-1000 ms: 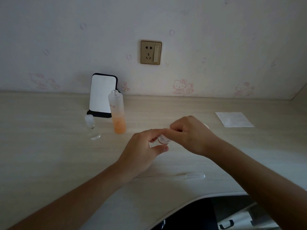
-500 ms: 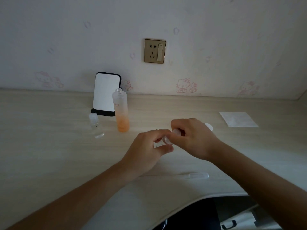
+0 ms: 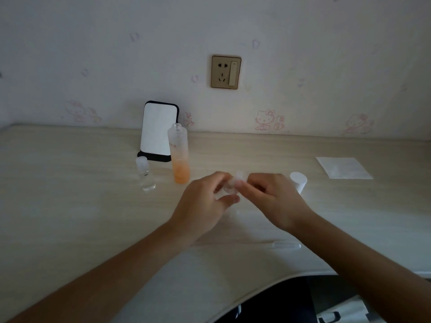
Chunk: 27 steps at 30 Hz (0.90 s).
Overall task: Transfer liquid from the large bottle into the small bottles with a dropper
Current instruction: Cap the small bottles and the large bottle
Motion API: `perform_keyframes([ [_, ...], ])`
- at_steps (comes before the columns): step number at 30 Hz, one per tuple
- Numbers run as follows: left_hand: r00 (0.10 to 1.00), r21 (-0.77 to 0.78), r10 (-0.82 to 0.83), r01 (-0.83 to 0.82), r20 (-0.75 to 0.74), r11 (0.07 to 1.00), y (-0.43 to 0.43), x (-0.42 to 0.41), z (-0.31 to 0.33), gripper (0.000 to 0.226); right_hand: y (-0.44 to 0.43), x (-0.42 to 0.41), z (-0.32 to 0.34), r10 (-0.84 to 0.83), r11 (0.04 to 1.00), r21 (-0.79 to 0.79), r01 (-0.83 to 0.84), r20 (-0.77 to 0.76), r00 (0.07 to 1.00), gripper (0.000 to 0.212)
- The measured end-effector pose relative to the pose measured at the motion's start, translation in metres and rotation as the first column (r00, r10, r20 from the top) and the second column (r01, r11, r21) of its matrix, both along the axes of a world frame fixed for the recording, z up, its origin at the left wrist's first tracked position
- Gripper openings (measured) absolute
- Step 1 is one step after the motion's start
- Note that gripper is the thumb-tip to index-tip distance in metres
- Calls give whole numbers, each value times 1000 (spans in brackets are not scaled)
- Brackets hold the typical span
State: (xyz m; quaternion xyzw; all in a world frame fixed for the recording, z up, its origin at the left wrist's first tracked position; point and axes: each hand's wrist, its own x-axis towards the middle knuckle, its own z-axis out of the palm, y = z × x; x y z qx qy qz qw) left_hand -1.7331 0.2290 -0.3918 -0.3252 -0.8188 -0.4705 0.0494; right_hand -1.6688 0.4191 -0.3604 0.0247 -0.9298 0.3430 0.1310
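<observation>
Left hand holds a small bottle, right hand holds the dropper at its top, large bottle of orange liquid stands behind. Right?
No. In the head view the dropper lies on the desk, untouched; the right hand pinches the top of the small bottle with bare fingers. The left hand holds that bottle, and the large bottle of orange liquid stands behind.

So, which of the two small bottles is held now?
The middle small bottle: left hand and right hand grip it. The other small bottle stands untouched, left of the large bottle.

Two small bottles [image 3: 145, 176] [image 3: 229, 188], one large bottle [image 3: 178, 155], one dropper [image 3: 285, 245], one white cap [image 3: 298, 183], one tissue [image 3: 344, 167], one phone [image 3: 158, 131].
</observation>
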Motion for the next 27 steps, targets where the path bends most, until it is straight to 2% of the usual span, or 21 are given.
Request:
perform_keyframes([
  [4,987,36,142,-145,79,989,-48,-7,-5,30,17,34,-16,142,989,21,-144,68,988,38],
  [9,920,65,367,-379,137,923,-137,-21,-12,29,49,73,-30,201,975,64,-213,164,966,43],
  [11,896,18,424,-430,134,902,-162,-27,-15,27,55,81,-33,193,975,76,-209,175,965,40],
  [15,870,-34,465,-466,163,884,-181,-34,-28,24,55,84,-41,169,971,148,-186,122,978,9],
  [18,875,-28,449,-452,181,892,-179,-37,-30,32,52,83,-42,149,977,137,-163,105,983,16],
  [21,847,30,481,-499,226,866,-177,-31,-29,61,53,86,-39,119,986,106,-130,108,987,18],
  [23,859,172,508,-512,69,842,-178,-14,-22,71,56,92,-38,88,994,49,-93,101,991,16],
  [25,882,297,438,-377,-173,877,-176,3,-12,58,64,102,-36,18,999,-30,-16,68,998,1],
  [27,920,265,304,-237,-246,935,-155,17,0,44,79,114,-34,-74,994,-80,75,10,997,15],
])
